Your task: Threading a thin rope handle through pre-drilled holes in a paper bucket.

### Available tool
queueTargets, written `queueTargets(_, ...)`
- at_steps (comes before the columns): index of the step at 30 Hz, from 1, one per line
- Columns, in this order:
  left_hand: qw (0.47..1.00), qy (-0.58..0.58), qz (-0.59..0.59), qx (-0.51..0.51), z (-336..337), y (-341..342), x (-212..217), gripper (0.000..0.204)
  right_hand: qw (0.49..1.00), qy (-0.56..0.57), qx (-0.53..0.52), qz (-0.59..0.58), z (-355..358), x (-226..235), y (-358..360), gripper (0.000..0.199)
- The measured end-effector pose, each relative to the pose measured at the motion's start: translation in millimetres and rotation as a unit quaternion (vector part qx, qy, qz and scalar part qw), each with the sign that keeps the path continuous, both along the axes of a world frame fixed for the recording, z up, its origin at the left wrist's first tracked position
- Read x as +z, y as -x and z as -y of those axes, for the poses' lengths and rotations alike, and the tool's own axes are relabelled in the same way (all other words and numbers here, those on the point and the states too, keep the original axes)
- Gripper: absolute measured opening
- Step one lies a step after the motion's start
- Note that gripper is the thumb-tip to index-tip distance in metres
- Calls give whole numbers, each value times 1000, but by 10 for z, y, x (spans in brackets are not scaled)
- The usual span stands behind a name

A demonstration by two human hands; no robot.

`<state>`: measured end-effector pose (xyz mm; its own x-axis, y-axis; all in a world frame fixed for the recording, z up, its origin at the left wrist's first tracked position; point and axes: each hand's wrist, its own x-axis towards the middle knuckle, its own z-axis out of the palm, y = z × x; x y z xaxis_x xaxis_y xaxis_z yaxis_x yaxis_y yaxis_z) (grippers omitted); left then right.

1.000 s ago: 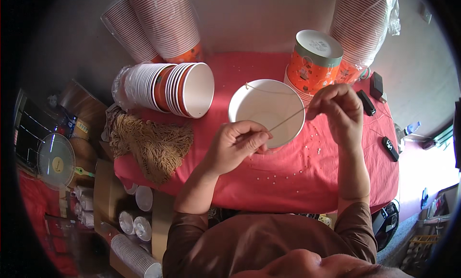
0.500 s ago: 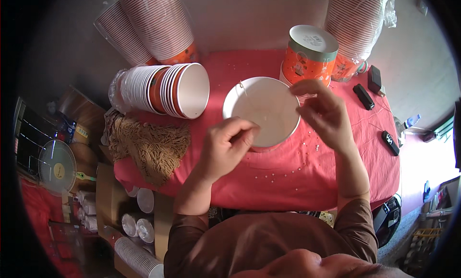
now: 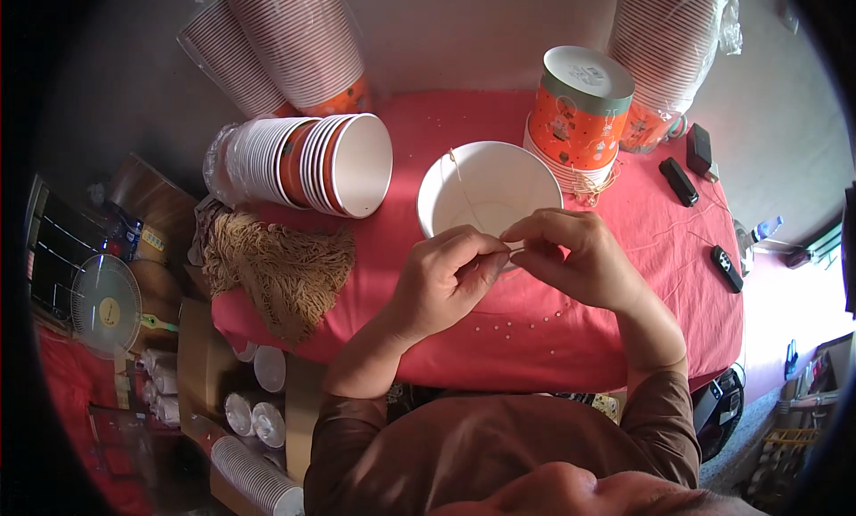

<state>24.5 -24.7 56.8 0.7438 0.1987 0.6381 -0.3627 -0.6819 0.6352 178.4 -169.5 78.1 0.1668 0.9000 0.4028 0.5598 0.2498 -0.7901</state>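
A white paper bucket (image 3: 495, 173) stands mouth-up before me on the table. A thin tan string (image 3: 454, 159) hangs over its far left rim and runs down inside. Over the near rim my left hand (image 3: 450, 275) and my right hand (image 3: 580, 262) meet with fingertips pinched, and a short piece of string shows between them. My fingers hide the exact hold. The near part of the bucket is behind my hands. Several small white beads (image 3: 532, 320) lie scattered on the cloth just in front of it.
Nested paper buckets (image 3: 361, 168) lie sideways at left, beside a bundle of tan cords (image 3: 285, 257). An orange bucket (image 3: 575, 128) sits upside down on a stack at right, with looped string beside it. Black devices (image 3: 678, 181) rest on the red cloth (image 3: 428, 360) at right.
My right hand has come down and left from the bucket's right rim to meet my left hand. My left hand has moved slightly right. The string is now pinched between both.
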Motion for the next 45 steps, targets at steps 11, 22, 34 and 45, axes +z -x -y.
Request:
queueTargets(11, 999, -30, 13, 37, -57, -74, -52, 12, 994, -67, -29, 76, -63, -30, -134, 12)
queueTargets(22, 999, -33, -5, 39, -66, -56, -55, 13, 990, -82, -22, 115, -88, -54, -177, 10)
queueTargets(34, 989, -142, 2, 26, -87, -59, 2, 17, 987, -64, -54, 137, -130, -58, -216, 10)
queueTargets(45, 983, -177, -51, 27, -37, -75, -78, 18, 986, -60, -47, 149, -137, -81, -225, 11)
